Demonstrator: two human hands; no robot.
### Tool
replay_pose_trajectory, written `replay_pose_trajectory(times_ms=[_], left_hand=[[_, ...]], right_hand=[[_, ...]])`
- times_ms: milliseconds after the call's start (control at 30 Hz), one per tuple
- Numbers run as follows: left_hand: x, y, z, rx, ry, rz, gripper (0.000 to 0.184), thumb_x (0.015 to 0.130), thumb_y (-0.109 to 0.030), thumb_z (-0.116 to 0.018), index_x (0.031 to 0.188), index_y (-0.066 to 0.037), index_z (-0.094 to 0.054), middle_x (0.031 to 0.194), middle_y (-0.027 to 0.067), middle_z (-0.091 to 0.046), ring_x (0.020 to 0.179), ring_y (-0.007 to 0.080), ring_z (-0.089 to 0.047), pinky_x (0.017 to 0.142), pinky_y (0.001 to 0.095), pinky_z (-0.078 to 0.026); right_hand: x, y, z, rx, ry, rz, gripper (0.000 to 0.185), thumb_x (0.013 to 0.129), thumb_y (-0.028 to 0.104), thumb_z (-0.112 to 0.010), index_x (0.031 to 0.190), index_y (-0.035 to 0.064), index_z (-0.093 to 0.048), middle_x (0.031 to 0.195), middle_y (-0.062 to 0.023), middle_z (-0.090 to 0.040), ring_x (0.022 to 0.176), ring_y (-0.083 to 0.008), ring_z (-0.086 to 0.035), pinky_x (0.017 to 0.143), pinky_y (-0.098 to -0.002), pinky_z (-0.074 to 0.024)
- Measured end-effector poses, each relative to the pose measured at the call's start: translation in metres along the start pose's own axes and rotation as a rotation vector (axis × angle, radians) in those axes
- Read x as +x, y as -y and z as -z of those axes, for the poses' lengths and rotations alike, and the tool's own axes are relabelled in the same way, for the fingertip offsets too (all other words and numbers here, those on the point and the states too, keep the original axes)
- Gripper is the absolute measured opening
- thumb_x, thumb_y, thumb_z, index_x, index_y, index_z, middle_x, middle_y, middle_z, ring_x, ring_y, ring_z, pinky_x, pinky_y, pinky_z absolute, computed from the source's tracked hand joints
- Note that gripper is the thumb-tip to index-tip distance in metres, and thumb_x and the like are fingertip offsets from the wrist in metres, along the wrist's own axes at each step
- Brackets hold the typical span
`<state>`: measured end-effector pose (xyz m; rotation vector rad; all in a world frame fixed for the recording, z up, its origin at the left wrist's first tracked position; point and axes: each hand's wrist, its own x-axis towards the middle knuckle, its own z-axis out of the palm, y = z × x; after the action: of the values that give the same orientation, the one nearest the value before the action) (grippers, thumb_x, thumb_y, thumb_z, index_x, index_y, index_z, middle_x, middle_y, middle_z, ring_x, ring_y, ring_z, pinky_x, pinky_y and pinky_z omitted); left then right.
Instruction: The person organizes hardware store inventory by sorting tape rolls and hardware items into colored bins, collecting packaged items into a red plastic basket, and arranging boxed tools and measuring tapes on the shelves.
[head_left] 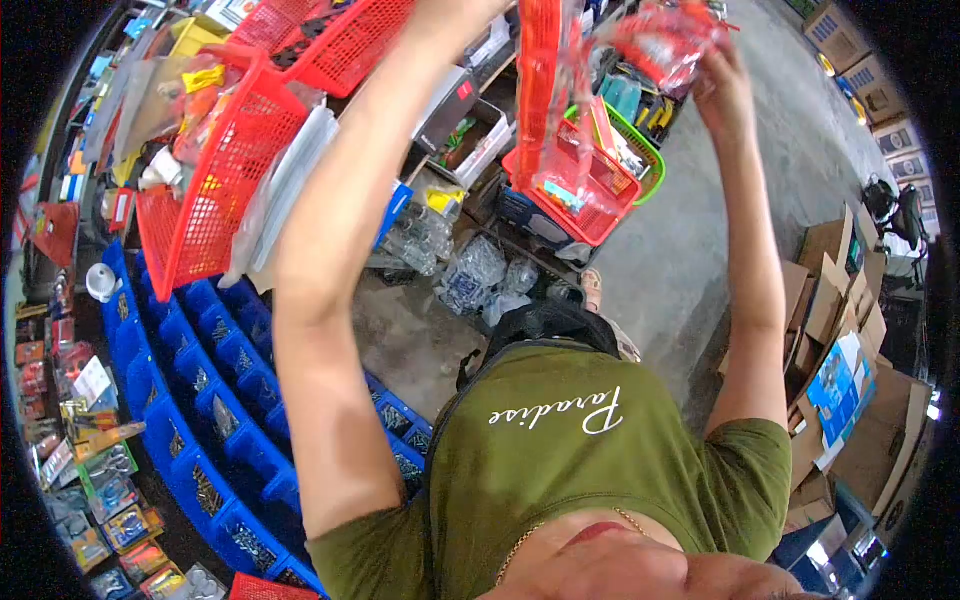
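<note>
My left arm reaches up to the top edge, where only a little of my left hand (pixel 485 6) shows; its fingers are cut off. Just right of it hangs a long red strip in clear plastic (pixel 540 90); what holds it up is out of view. At the upper right my right hand (pixel 722 72) is closed on a clear plastic bag with red contents (pixel 665 45), blurred by motion. Below the strip stands a red basket (pixel 622 205) with packets inside, beside a green basket (pixel 655 170).
Large red baskets (pixel 235 175) stand at the upper left, above blue bins of screws (pixel 215 400). Packaged goods (pixel 125 500) line the left edge. Plastic bags (pixel 475 275) lie before me. Flattened cardboard (pixel 880 420) and stacked boxes (pixel 870 85) are at the right.
</note>
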<state>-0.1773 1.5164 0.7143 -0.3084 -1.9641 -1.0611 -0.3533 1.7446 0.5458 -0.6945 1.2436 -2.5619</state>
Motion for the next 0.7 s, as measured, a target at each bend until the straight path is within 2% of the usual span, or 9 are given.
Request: replay_pose_trajectory(times_ms=[33, 100, 233, 333, 367, 500, 533, 600, 700], left_hand=[[-0.02, 0.034, -0.018, -0.159, -0.075, 0.036, 0.042, 0.076, -0.004, -0.071, 0.114, -0.001, -0.053, 0.104, 0.0115, -0.063, 0.091, 0.0186, -0.061, 0.083, 0.03, -0.047], [-0.052, 0.056, -0.034, 0.026, -0.02, 0.163, 0.046, 0.077, -0.01, -0.073, 0.118, -0.003, -0.053, 0.103, 0.0122, -0.064, 0.095, 0.0199, -0.06, 0.089, 0.0326, -0.046], [-0.119, 0.133, -0.081, -0.124, -0.038, 0.317, 0.037, 0.073, -0.006, -0.074, 0.106, -0.003, -0.056, 0.097, 0.007, -0.064, 0.09, 0.0152, -0.062, 0.081, 0.0281, -0.048], [-0.167, 0.193, -0.11, -0.277, -0.05, 0.479, 0.041, 0.074, -0.003, -0.072, 0.111, -0.002, -0.053, 0.104, 0.0086, -0.062, 0.095, 0.0158, -0.06, 0.084, 0.0286, -0.047], [-0.182, 0.206, -0.117, -0.315, -0.031, 0.534, 0.046, 0.075, 0.0, -0.071, 0.116, -0.001, -0.05, 0.109, 0.0096, -0.061, 0.096, 0.0158, -0.059, 0.086, 0.0288, -0.047], [-0.264, 0.277, -0.148, -0.048, -0.022, 0.66, 0.044, 0.075, -0.003, -0.071, 0.114, -0.001, -0.051, 0.108, 0.009, -0.06, 0.095, 0.0173, -0.059, 0.087, 0.0298, -0.046], [-0.283, 0.29, -0.157, -0.031, -0.04, 0.709, 0.044, 0.075, -0.003, -0.071, 0.114, -0.001, -0.051, 0.108, 0.0096, -0.06, 0.096, 0.0176, -0.059, 0.087, 0.0303, -0.046], [-0.313, 0.309, -0.174, -0.015, -0.052, 0.862, 0.043, 0.074, -0.003, -0.071, 0.114, -0.001, -0.052, 0.106, 0.0107, -0.062, 0.097, 0.018, -0.059, 0.088, 0.0314, -0.045], [-0.357, 0.339, -0.201, 0.131, -0.019, 0.838, 0.039, 0.073, -0.005, -0.071, 0.107, -0.002, -0.053, 0.099, 0.0134, -0.063, 0.094, 0.0251, -0.061, 0.083, 0.0349, -0.047]], right_hand=[[-0.018, -0.01, -0.009, -0.005, -0.064, -0.039, 0.046, 0.081, 0.002, -0.059, 0.126, 0.0033, -0.047, 0.108, -0.0086, -0.061, 0.091, -0.015, -0.06, 0.071, -0.0269, -0.0507], [-0.036, -0.049, 0.014, -0.193, -0.092, -0.051, 0.047, 0.086, 0.003, -0.054, 0.13, -0.0015, -0.041, 0.115, -0.0113, -0.058, 0.102, -0.0206, -0.059, 0.084, -0.032, -0.05], [-0.073, -0.098, 0.043, -0.366, -0.223, -0.228, 0.042, 0.079, 0.001, -0.06, 0.12, 0.0005, -0.053, 0.109, -0.0105, -0.062, 0.096, -0.0141, -0.059, 0.08, -0.0258, -0.0487], [-0.092, -0.166, 0.098, -0.725, -0.138, -0.099, 0.042, 0.079, -0.002, -0.06, 0.12, -0.0005, -0.053, 0.108, -0.0102, -0.061, 0.091, -0.0145, -0.059, 0.079, -0.0275, -0.0492], [-0.1, -0.173, 0.1, -0.693, -0.178, -0.244, 0.04, 0.079, -0.001, -0.06, 0.119, -0.001, -0.053, 0.107, -0.0101, -0.061, 0.092, -0.0153, -0.059, 0.078, -0.0282, -0.0494], [-0.123, -0.238, 0.139, -0.68, -0.324, -0.314, 0.042, 0.073, 0.002, -0.063, 0.114, 0.0063, -0.059, 0.101, -0.0066, -0.064, 0.088, -0.0157, -0.06, 0.076, -0.0276, -0.0486], [-0.128, -0.254, 0.152, -0.905, -0.287, -0.271, 0.04, 0.075, 0.0, -0.062, 0.114, 0.0021, -0.057, 0.105, -0.0093, -0.062, 0.093, -0.0155, -0.058, 0.078, -0.0287, -0.049], [-0.139, -0.283, 0.174, -1.036, -0.3, -0.379, 0.042, 0.072, 0.006, -0.065, 0.113, 0.0047, -0.058, 0.107, -0.0134, -0.063, 0.096, -0.022, -0.06, 0.081, -0.0333, -0.0487], [-0.159, -0.333, 0.213, -1.199, -0.225, -0.452, 0.044, 0.069, 0.009, -0.066, 0.112, 0.0065, -0.059, 0.11, -0.0195, -0.061, 0.101, -0.0303, -0.059, 0.085, -0.0366, -0.0476]])
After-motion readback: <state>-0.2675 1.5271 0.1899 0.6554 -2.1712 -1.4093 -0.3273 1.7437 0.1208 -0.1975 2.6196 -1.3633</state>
